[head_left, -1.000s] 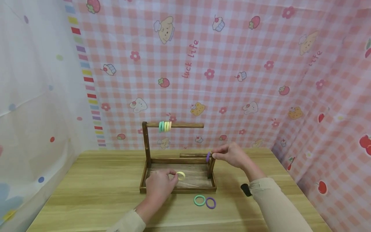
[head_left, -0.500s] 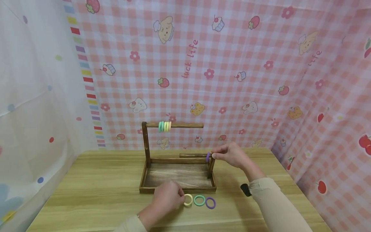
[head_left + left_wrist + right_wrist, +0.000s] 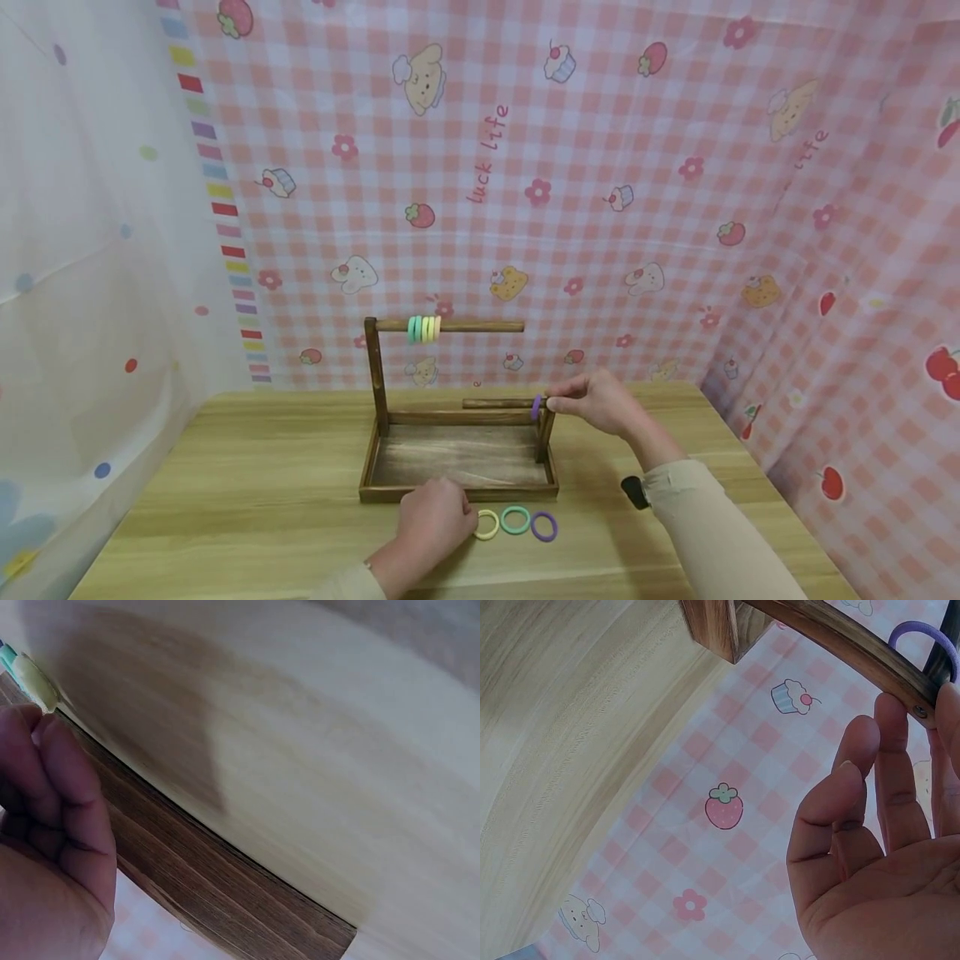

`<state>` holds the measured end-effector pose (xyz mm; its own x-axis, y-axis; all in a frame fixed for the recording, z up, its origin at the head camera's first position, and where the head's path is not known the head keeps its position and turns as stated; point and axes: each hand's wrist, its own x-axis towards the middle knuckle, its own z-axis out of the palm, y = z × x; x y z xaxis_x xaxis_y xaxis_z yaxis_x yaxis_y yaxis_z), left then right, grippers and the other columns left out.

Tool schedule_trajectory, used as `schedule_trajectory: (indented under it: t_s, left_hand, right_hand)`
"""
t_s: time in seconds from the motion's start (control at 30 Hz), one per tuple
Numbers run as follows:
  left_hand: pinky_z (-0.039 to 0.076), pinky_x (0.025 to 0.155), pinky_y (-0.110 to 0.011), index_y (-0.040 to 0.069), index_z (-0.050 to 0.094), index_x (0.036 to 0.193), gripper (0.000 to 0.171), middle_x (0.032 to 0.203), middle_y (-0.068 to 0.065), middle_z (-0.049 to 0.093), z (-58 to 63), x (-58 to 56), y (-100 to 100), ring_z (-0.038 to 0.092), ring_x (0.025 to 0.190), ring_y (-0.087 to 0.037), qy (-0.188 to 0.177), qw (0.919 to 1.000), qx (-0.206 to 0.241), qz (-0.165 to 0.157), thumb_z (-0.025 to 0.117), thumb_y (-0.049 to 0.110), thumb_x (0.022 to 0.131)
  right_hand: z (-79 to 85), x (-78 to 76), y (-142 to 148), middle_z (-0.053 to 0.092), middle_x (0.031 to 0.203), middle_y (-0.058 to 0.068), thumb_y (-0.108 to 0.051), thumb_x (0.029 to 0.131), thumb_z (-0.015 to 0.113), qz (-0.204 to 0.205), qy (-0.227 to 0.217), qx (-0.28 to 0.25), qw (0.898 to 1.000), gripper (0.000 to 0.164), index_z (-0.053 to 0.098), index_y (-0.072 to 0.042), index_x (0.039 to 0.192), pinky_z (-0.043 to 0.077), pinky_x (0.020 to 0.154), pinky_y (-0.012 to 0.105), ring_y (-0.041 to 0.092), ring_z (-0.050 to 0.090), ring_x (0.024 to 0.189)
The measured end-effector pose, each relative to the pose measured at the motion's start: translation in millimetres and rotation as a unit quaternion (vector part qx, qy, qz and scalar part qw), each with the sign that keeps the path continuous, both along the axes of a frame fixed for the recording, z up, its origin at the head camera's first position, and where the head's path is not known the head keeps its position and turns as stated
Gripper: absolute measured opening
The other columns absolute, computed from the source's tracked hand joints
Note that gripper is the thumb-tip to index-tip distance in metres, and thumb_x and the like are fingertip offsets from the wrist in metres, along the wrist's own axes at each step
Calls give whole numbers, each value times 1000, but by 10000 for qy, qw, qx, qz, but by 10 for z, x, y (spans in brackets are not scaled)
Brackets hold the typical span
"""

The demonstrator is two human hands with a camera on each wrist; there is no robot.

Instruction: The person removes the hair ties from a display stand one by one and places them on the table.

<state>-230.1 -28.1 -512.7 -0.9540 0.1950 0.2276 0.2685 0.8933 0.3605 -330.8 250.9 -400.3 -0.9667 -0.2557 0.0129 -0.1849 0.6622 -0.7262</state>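
My left hand [image 3: 437, 525] pinches the left edge of a yellow ring [image 3: 487, 525], which lies on the table before the wooden rack [image 3: 459, 493]. In the left wrist view the thumb and finger meet right at this ring [image 3: 36, 684]. Beside it lie a green ring [image 3: 515, 521] and a purple ring [image 3: 544, 527]. My right hand [image 3: 596, 402] grips the top of the rack's short right post [image 3: 545, 437]. Just left of those fingertips, another purple ring [image 3: 536, 407] hangs on the lower bar [image 3: 495, 403].
Several green, yellow and peach rings [image 3: 424, 329] hang on the upper bar [image 3: 483, 327], held by the tall left post [image 3: 377, 379]. The wood-grain table [image 3: 247, 492] ends at a pink checked curtain [image 3: 600, 233]. A white curtain [image 3: 90, 250] hangs at the left.
My left hand has brought the yellow ring from over the rack's tray down to the table, beside the green ring. My right hand has stayed at the post.
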Motion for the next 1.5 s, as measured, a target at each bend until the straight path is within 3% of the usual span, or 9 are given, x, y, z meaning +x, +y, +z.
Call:
schedule_trajectory:
  t_s: [0.17,0.3,0.47,0.63,0.7,0.8,0.97,1.27,1.5]
  left_hand:
    - [23,40,-23,26,38,39,55,45,17,27,-2,8,13,27,45,-3,82,10000,47,-19,75,18,80]
    - [32,43,-24,27,62,48,42,49,19,50,43,-2,10,38,47,0,39,9999,148,-79,81,27,85]
    - [45,53,-26,28,82,82,16,71,16,75,105,-62,30,60,60,-1,94,9985,543,-9,85,42,88]
    - [31,45,-21,22,84,105,32,44,14,47,169,-172,172,36,43,0,404,9952,877,178,83,51,90]
    - [26,42,-19,21,84,110,37,41,14,30,202,-220,271,23,40,0,621,9935,929,224,82,52,90]
    - [24,41,-17,20,84,116,43,42,17,22,265,-274,444,18,39,1,758,9893,1202,325,80,55,91]
    - [28,43,-18,21,84,119,44,42,15,30,337,-358,724,21,41,0,785,9802,1737,531,78,56,93]
    - [30,44,-19,25,86,109,34,53,8,65,359,-484,986,40,46,-3,1419,9708,1553,1156,83,53,90]
    - [27,42,-21,25,88,99,23,59,3,72,360,-537,1038,42,44,-3,1688,9635,1634,1286,85,46,90]
  right_hand:
    - [-4,2,13,80,124,10,-28,100,78,-32,-51,35,10000,22,84,-14,116,61,102,53,31,75,118]
    - [-4,1,32,80,124,11,-27,100,78,-45,-26,34,10000,22,84,-13,116,61,102,53,31,75,118]
    - [-10,8,56,80,125,11,-28,100,79,-71,-29,52,10000,22,84,-13,115,60,102,52,32,75,118]
    - [-20,20,83,81,121,11,-26,100,79,-122,-81,-27,9999,21,84,-12,115,61,102,53,31,76,116]
    - [-21,26,90,82,119,11,-27,99,79,-145,-77,-30,9999,22,84,-12,115,61,101,53,30,76,115]
    - [-17,33,93,82,118,11,-28,99,80,-147,-60,-22,9999,23,83,-12,115,60,102,54,31,76,115]
    - [-9,42,83,82,119,11,-29,99,79,-115,-62,-32,9999,24,83,-12,117,59,103,56,33,76,116]
    - [-18,9,52,82,118,11,-28,99,79,-24,6,-68,10000,23,84,-12,116,62,100,53,30,77,113]
    - [-27,-7,27,81,121,12,-27,99,79,-11,-10,-127,9999,23,84,-12,116,62,99,52,30,76,115]
